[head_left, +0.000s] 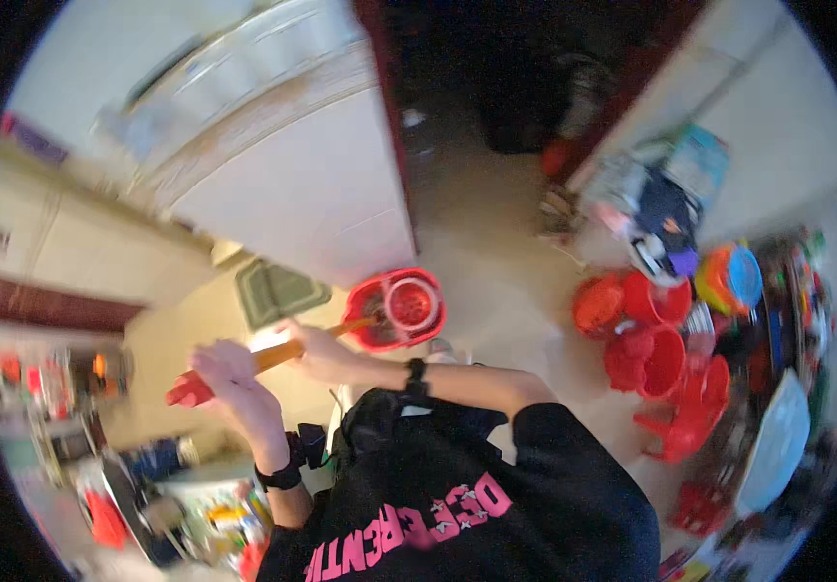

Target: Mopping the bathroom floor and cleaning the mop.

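Note:
A mop with an orange-brown handle [277, 357] slants down into a red bucket [401, 341] on the floor. My left hand [232, 376] is closed around the upper part of the handle, near its red end. Farther down, my right hand [310, 351] grips the same handle. The handle's lower end goes into the left part of the bucket, where the mop head is too dark and blurred to make out. A round wringer basket [411, 304] with a pale rim fills the bucket's right side. Each wrist wears a dark band.
Left of the bucket lies a green mat [280, 293]. A white counter [302, 179] stands behind it, beside a dark doorway [476, 87]. Red basins [659, 359] and a red plastic chair [685, 417] crowd the right, near a clothes pile [666, 209]. Cluttered shelves line the right edge.

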Available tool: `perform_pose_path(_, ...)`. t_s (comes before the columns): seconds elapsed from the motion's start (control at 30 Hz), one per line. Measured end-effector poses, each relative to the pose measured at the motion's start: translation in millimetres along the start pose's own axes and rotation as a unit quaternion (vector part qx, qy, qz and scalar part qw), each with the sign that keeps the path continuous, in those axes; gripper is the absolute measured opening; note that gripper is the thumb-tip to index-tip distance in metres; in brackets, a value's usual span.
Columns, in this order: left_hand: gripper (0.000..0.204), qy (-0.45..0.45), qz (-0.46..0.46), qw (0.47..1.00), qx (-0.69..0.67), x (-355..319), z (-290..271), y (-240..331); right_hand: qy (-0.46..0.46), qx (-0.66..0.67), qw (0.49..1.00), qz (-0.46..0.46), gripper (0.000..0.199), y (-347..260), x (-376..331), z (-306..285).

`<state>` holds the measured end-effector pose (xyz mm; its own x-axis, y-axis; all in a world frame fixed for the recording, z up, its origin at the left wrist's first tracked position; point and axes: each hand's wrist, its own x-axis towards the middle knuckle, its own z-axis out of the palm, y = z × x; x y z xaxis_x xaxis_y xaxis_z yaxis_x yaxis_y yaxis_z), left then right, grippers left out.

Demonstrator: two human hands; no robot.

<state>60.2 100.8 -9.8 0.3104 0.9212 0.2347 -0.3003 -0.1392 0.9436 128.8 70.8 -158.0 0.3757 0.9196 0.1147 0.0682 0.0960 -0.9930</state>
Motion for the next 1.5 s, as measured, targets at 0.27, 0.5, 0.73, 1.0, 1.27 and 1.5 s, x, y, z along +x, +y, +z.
perform_pose_path(0.27, 0.048, -0.671, -0.033, 0.720, -0.174, 58.1, -89.2, 41.5, -0.524, -0.097, 0.846, 0.003, 0.020, 21.1, 45.9, 24.8)
perform_pose_path(0.5, 0.065, -0.224, 0.051, 0.964, 0.132, 106.8, -108.7, 0.2, -0.087, -0.032, 0.995, -0.024, 0.023, -6.2, 74.1, 82.1)
perform_pose_path(0.73, 0.040, -0.068, -0.096, 0.991, -0.066, 93.7, -83.1, -15.5, -0.256, -0.084, 0.962, 0.050, 0.025, -25.1, 50.6, 98.9)
perform_pose_path(1.0, 0.056, -0.763, -0.037, 0.643, 0.053, 99.0, -102.9, 14.0, 0.162, -0.010, 0.983, 0.084, 0.028, -70.0, 15.5, 52.9)
perform_pose_path(1.27, 0.028, -0.327, 0.031, 0.942, 0.076, 93.6, -128.5, -138.3, 0.516, 0.051, 0.854, 0.031, 0.025, -46.2, 36.5, 61.2)
perform_pose_path(1.5, 0.047, -0.181, 0.056, 0.966, 0.176, 1.0, -96.4, -170.1, 0.408, 0.089, 0.907, -0.043, 0.017, -93.5, 48.2, 117.8)
